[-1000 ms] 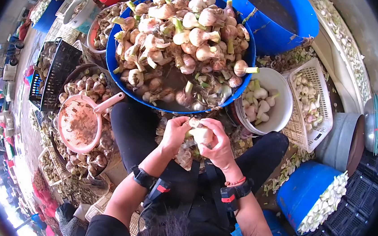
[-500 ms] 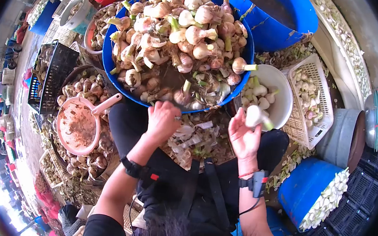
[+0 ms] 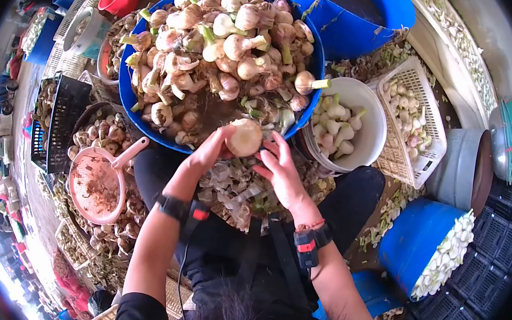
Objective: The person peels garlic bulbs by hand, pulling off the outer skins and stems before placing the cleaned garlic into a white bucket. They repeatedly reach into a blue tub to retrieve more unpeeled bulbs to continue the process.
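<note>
"Can we read any lettering on the large round blue plastic tub (image 3: 131, 115) heaped with round, pinkish-white garlic bulbs (image 3: 237, 47)?"

"None that we can make out."

"What about the round white plastic bucket (image 3: 373, 130) to the right of the tub?"

"No legible words or numbers there either."

"And the small red patches (image 3: 305, 247) on the black wrist straps (image 3: 170, 206) below the tub?"

"Any print there is too small for us to read."

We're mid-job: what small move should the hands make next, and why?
Probably close the right hand on the garlic bulb and start stripping its skin: the left hand holds it, the right is open beside it, and loose skins lie below.
</note>
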`<state>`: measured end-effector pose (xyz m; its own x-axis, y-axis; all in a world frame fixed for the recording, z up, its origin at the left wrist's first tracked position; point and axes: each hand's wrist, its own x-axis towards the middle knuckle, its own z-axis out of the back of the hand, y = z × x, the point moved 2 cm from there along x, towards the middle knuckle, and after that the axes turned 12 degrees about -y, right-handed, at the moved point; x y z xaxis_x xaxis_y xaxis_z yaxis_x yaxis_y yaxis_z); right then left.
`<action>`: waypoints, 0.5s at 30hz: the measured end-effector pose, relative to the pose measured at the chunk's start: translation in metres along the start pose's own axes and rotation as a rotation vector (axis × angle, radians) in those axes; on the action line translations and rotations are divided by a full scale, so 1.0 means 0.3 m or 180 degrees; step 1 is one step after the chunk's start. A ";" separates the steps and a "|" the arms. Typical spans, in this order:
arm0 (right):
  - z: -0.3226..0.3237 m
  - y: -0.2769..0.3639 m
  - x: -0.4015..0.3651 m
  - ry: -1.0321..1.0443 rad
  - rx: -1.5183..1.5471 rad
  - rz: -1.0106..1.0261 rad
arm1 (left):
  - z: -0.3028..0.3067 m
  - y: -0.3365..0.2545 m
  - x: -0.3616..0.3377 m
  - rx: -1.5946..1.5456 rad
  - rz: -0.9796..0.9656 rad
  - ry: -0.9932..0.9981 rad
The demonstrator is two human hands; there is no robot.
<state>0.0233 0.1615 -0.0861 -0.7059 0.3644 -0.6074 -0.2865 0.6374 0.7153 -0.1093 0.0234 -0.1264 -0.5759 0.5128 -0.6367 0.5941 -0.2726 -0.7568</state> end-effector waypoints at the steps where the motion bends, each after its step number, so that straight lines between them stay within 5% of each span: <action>1: -0.048 0.027 -0.016 0.0142 0.0384 -0.0129 | -0.029 -0.018 -0.055 -0.0180 0.0011 0.0100; 4: -0.080 0.016 -0.017 0.0347 0.0648 -0.0130 | -0.094 -0.106 -0.203 0.0366 -0.0820 -0.0322; 8: -0.061 0.008 -0.018 -0.0100 -0.0223 0.1285 | -0.100 -0.116 -0.262 0.1148 -0.1797 -0.1551; 10: -0.055 0.017 -0.028 -0.0515 -0.1293 0.2229 | -0.118 -0.134 -0.294 0.1480 -0.1927 -0.1574; 15: -0.040 0.025 -0.058 -0.0410 -0.1549 0.2436 | -0.140 -0.150 -0.312 0.2198 -0.2109 -0.1805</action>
<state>0.0256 0.1520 -0.0660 -0.7462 0.6610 0.0794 -0.0322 -0.1549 0.9874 -0.0586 0.0220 -0.0266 -0.9417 0.3263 0.0823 -0.2648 -0.5676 -0.7795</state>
